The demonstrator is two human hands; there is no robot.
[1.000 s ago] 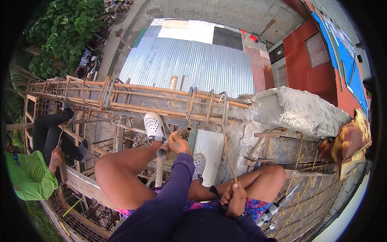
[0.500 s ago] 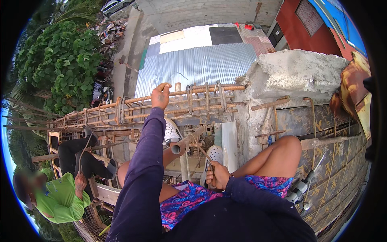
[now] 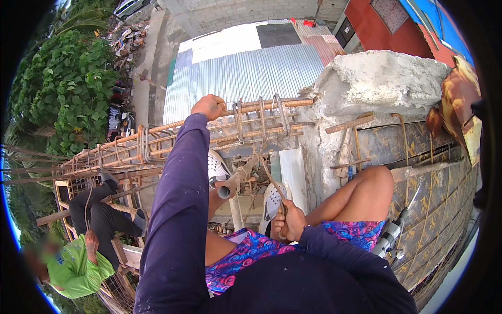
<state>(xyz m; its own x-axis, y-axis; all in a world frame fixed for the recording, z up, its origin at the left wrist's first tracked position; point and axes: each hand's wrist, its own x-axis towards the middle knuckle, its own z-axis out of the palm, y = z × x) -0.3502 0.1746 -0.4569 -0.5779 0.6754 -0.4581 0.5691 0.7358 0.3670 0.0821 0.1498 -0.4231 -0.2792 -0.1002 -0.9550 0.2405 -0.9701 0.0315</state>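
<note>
Only the head view to go on here, so this is all from up top. The thing in my right hand (image 3: 291, 222) is a thin rusty rod (image 3: 271, 180), brown and rough, with a slight bend. Grip on that side is closed, fingers curled right around the rod's near end. The rest of it sticks out past my fist, up and a bit left, toward the lower side of the rebar cage (image 3: 167, 126), just right of the grey steel pipe (image 3: 240, 178) with its open end facing me.

The cage itself is rust-orange long bars with bent stirrups (image 3: 239, 123) looped around them, greyer on the three by the concrete block (image 3: 384, 78). My left hand (image 3: 209, 106) is up at the top bar, just left of those stirrups, fingers curled in. Can't tell if it's got hold of the bar or something smaller, the back of the hand covers it.

Other stuff I can't make out: the rod's butt end is mostly lost in my right fist, its far tip blends into the clutter by the pipe, and my left sleeve (image 3: 175, 220) blocks a chunk of the cage.
</note>
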